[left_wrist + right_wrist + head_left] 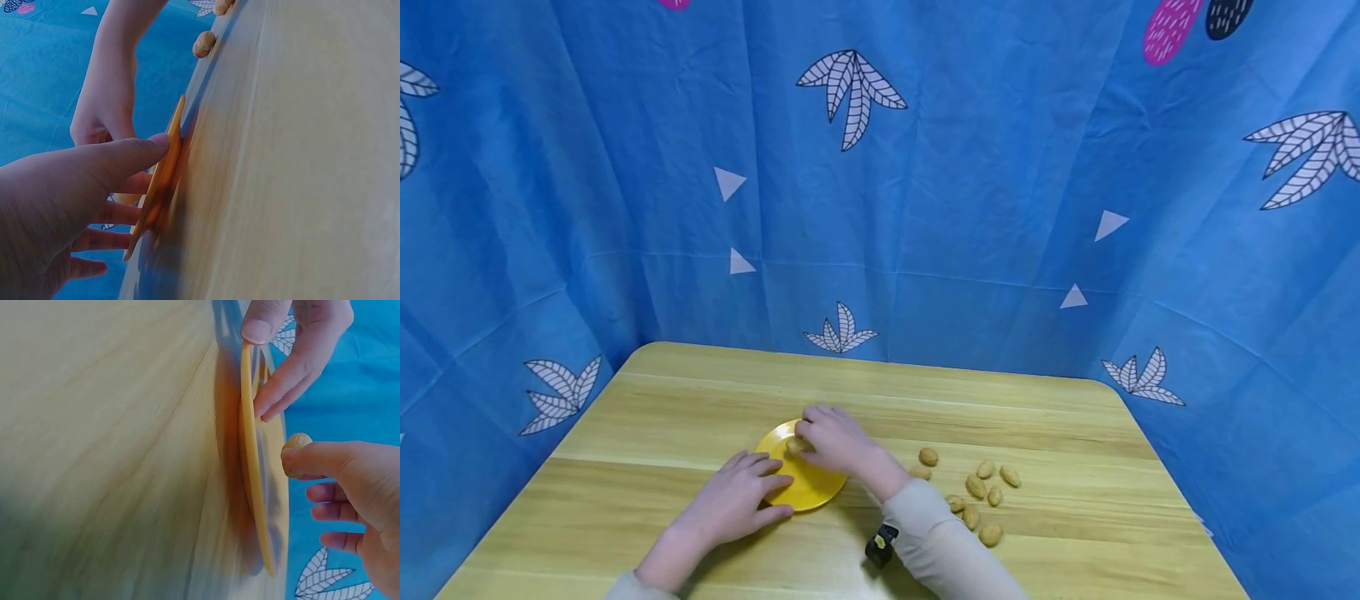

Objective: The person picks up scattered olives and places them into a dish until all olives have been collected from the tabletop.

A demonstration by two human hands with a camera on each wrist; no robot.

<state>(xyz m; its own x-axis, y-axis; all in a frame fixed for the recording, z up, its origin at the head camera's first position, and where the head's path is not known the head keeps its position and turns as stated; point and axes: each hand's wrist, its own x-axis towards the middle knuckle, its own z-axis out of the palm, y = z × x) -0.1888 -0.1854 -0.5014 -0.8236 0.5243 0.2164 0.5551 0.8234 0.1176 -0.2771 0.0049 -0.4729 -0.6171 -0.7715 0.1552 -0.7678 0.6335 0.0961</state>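
Observation:
A yellow plate (811, 490) lies on the wooden table, partly covered by both hands. My left hand (739, 497) rests at its near left edge, fingers spread and mostly straight over the plate. In the left wrist view, the left thumb (140, 149) touches the plate's rim. Just above the plate, my right hand (838, 439) pinches a tan nut in its shell (294, 453) between thumb and forefinger. The other right fingers are loosely bent. Part of the nut is hidden by the thumb in the right wrist view.
Several more nuts in their shells (976, 487) lie scattered to the right of the plate, some beside the right forearm. A black device (882, 546) is on the right wrist. Blue patterned cloth (962, 208) hangs behind and beside the table (1060, 433).

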